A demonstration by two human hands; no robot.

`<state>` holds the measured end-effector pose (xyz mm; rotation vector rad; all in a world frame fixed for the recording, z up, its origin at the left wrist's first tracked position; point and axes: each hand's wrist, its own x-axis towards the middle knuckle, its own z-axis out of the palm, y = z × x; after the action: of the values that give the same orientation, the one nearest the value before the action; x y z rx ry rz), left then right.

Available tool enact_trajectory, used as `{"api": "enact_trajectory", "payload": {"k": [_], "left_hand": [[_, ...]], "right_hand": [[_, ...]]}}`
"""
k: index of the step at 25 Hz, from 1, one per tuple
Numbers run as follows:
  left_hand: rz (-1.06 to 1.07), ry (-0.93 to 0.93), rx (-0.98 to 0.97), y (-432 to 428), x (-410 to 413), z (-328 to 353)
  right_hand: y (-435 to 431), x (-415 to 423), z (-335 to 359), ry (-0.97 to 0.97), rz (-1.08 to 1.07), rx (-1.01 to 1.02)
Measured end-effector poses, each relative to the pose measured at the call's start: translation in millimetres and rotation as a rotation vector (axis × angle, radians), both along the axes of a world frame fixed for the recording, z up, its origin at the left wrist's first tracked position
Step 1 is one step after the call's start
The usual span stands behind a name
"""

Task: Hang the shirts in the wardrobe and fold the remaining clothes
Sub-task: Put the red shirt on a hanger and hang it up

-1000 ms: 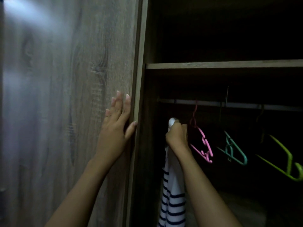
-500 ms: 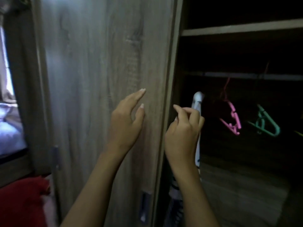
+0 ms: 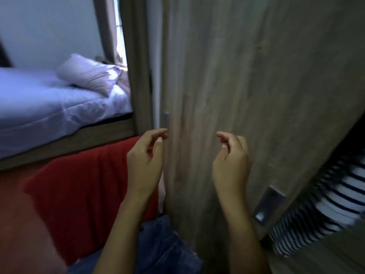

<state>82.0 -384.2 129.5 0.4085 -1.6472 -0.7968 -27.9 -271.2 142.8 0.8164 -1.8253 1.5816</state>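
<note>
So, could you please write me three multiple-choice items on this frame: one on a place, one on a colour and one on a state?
1. Where is the striped shirt?
A. on the bed
B. past the right edge of the wardrobe door
C. on the pillow

2. What colour is the cloth left of the left hand?
A. red
B. green
C. yellow

3. What do the left hand and the right hand hold?
A. a hanger
B. a pillow
C. nothing

Answers:
1 B: the stripes show beyond the door's right edge.
2 A: the cloth is plainly red.
3 C: both hands' fingers are loosely curled and empty.
</note>
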Motion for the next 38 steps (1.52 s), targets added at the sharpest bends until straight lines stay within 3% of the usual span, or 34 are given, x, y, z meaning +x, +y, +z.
{"api": "enact_trajectory", "payload": {"k": [9, 15, 20, 25, 30, 33, 36, 38], "left_hand": [[0.572, -0.173, 0.346, -75.4, 151.7, -143.2], [1.021, -0.157, 0.602, -130.6, 207.0, -167.7], [1.054, -0.045, 0.949, -178.0, 220.3, -190.6], [1.098, -0.010, 0.884, -200.2, 228.9, -209.8], [1.205, -0.117, 0.890, -212.6, 245.3, -226.4], [1.294, -0.127, 0.918, -213.0, 245.0, -233.5], [1.282, -0.123, 1.059, -211.3, 251.6, -238.9], [1.260, -0.106, 1.035, -213.2, 258.6, -238.4]], "right_hand": [[-125.1, 60.7, -108.0, -0.396, 0.488, 0.386], [-208.1, 71.9, -152.0, -0.550, 0.702, 0.472], [-266.6, 56.7, -189.6, -0.616, 0.682, 0.588], [-310.8, 57.5, -203.5, -0.691, 0.761, 0.680], [-324.0, 66.7, -219.2, -0.668, 0.762, 0.690], [-317.1, 61.9, -217.1, -0.764, 0.757, 0.614], [-308.6, 61.7, -210.4, -0.938, 0.799, 0.434], [-307.6, 63.6, -202.3, -1.089, 0.854, 0.258]]}}
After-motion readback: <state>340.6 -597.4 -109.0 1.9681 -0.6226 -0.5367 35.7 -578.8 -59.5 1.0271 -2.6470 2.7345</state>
